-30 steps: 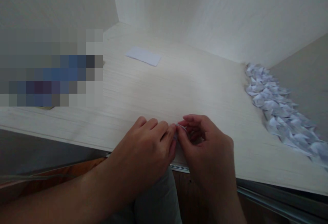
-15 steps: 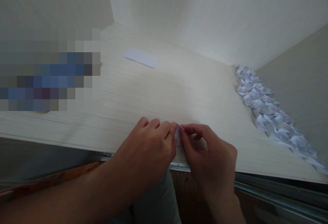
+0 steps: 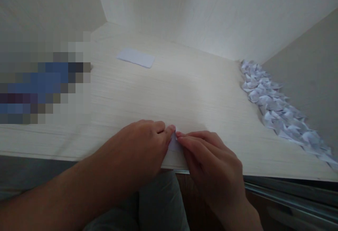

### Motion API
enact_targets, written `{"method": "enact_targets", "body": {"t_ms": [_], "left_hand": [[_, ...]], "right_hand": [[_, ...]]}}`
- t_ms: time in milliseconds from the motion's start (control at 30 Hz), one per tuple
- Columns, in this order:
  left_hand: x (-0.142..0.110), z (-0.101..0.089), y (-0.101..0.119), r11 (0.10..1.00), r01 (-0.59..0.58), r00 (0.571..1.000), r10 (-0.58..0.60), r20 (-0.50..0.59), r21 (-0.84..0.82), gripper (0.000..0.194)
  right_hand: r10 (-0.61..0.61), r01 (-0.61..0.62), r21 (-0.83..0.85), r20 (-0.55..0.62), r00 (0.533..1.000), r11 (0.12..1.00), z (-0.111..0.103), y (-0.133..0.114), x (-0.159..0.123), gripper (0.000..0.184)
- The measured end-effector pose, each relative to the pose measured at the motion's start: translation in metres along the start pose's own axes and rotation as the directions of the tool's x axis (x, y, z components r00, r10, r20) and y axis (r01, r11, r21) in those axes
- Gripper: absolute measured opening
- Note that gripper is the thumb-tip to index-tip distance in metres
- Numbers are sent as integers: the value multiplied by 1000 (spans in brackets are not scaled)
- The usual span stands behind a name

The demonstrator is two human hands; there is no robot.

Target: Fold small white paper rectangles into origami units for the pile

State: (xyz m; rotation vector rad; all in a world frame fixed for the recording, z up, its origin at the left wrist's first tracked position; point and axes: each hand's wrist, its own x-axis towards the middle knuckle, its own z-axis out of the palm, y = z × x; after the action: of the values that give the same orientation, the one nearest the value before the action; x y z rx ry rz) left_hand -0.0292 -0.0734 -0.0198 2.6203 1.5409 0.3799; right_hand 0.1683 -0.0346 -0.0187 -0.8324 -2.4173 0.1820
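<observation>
A small piece of white paper (image 3: 174,144) lies near the front edge of the pale wooden surface, mostly covered by my hands. My left hand (image 3: 148,143) is closed over its left side, with the thumb and index finger pressed on the paper. From the right, my right hand (image 3: 211,160) pinches the paper's upper edge, fingertips close to those of my left hand. How the paper is folded is hidden by the fingers.
A flat stack of white paper strips (image 3: 136,57) lies further back. Several folded white paper pieces (image 3: 274,100) form a long pile along the right wall. A blurred-out blue patch (image 3: 44,83) covers the left side. The wooden surface (image 3: 169,86) ends just before my knees.
My right fingers have drawn together and moved left along the paper's top. My left hand has flattened lower over it. The whole view has shifted slightly.
</observation>
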Motion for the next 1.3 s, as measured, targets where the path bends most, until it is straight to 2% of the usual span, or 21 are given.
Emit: {"method": "enact_targets", "body": {"t_ms": [133, 300, 567, 1000, 1300], "left_hand": [[3, -8, -7, 993, 51, 999, -49, 15, -109, 22], [1, -9, -10, 982, 51, 998, -55, -17, -182, 27], [-1, -5, -13, 964, 95, 995, -87, 43, -250, 31], [-2, -1, -9, 980, 51, 997, -61, -46, -192, 33], [-3, -1, -10, 989, 5, 998, -15, -65, -147, 29]], "right_hand": [[26, -26, 49, 14, 1000, 998, -1, 2, -4, 21], [101, -102, 101, 16, 995, 990, 1, -3, -6, 23], [79, -77, 87, -14, 997, 993, 2, -7, -8, 22], [30, -29, 97, -3, 1000, 995, 5, -5, -11, 22], [3, -5, 121, 13, 1000, 993, 6, -2, -11, 21]]}}
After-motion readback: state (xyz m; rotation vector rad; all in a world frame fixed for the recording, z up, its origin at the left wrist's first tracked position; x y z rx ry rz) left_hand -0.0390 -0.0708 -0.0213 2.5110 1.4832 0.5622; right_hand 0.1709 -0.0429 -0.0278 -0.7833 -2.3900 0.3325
